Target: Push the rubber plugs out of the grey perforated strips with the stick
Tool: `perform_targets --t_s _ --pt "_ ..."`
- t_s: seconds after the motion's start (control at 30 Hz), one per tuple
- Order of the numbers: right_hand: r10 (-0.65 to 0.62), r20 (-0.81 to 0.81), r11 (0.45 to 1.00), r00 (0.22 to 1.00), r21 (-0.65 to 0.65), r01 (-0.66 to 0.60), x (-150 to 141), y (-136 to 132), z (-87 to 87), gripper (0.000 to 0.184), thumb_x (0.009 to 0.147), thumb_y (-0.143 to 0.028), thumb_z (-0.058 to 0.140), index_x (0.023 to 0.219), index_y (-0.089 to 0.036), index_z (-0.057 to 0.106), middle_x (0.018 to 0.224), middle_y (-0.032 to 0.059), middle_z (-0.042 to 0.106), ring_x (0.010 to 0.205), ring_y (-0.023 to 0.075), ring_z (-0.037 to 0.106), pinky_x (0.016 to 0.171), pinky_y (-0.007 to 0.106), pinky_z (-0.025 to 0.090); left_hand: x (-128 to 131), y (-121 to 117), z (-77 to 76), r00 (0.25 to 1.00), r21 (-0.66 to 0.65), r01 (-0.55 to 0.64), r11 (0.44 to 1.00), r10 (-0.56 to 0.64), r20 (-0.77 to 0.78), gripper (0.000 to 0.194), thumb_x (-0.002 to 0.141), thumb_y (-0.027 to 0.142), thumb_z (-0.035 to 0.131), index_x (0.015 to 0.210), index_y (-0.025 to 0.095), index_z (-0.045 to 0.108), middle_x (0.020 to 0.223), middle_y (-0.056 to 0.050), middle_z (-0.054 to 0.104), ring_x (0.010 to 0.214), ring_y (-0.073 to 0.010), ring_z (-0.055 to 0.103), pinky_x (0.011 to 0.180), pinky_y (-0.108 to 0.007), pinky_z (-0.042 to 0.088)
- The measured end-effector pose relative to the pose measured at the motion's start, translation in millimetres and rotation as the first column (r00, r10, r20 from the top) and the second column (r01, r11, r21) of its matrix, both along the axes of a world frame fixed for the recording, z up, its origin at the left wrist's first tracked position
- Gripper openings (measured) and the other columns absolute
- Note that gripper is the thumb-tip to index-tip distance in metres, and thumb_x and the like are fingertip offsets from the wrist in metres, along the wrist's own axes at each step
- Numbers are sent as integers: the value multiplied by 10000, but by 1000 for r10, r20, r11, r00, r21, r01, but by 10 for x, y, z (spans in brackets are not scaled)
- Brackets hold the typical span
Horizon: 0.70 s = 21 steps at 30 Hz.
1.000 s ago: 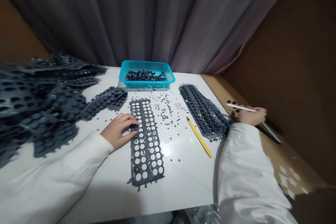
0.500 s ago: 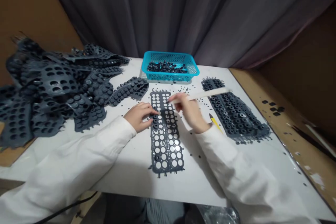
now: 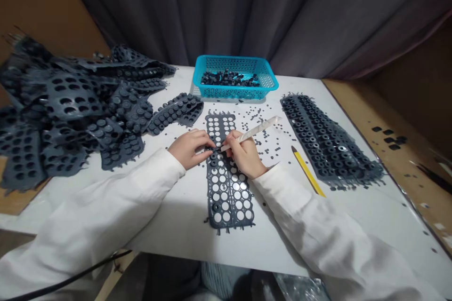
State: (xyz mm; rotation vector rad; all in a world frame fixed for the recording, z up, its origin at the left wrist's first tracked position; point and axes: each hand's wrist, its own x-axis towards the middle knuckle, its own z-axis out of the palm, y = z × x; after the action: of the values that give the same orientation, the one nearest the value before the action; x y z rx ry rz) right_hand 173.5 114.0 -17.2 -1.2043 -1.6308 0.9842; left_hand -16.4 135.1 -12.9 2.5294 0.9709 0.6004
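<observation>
The right hand (image 3: 244,154) pinches a slim white pen-shaped tool (image 3: 262,127), tip down at a dark grey, round-holed rectangular sheet (image 3: 230,197) flat on the white bench (image 3: 169,218); left hand (image 3: 189,149) at its left edge, pinching or not, I cannot tell; blue plastic mesh basket (image 3: 237,92) just beyond.

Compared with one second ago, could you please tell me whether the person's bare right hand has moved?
Yes: judged against the yellow pen-shaped tool on the white table, the right hand has gone leftward, from the tool's right to its left.
</observation>
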Motion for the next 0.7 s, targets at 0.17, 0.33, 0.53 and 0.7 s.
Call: perform_targets --t_s 0.17,0.33,0.53,0.7 --pt "6 121 997 993 78 -16 -27 -6 45 296 896 -280 371 622 -196 449 485 -40 478 490 111 473 553 227 362 16 -15 8 999 40 4 999 -3 -40 152 821 242 531 914 164 623 863 -49 599 820 -179 521 774 -312 429" --pt "11 367 982 930 174 -80 -114 -15 110 262 903 -290 355 657 -205 390 558 -25 459 540 123 455 554 231 316 43 -33 19 995 87 -3 996 12 -98 124 817 226 507 868 153 593 862 -56 591 839 -190 513 782 -313 431" --pt "-34 573 980 819 178 -85 -196 -18 144 215 917 -276 323 794 -192 478 617 14 538 578 155 498 569 243 313 34 13 39 989 67 27 997 -17 -147 169 835 273 491 830 140 594 853 -71 585 838 -196 518 769 -317 439" --pt "-69 673 986 736 159 -53 -242 -22 187 240 926 -276 293 886 -176 508 651 45 599 585 175 544 564 254 311 38 28 53 984 86 55 995 -39 -175 159 834 251 498 880 164 623 912 -57 621 864 -192 539 776 -311 439"
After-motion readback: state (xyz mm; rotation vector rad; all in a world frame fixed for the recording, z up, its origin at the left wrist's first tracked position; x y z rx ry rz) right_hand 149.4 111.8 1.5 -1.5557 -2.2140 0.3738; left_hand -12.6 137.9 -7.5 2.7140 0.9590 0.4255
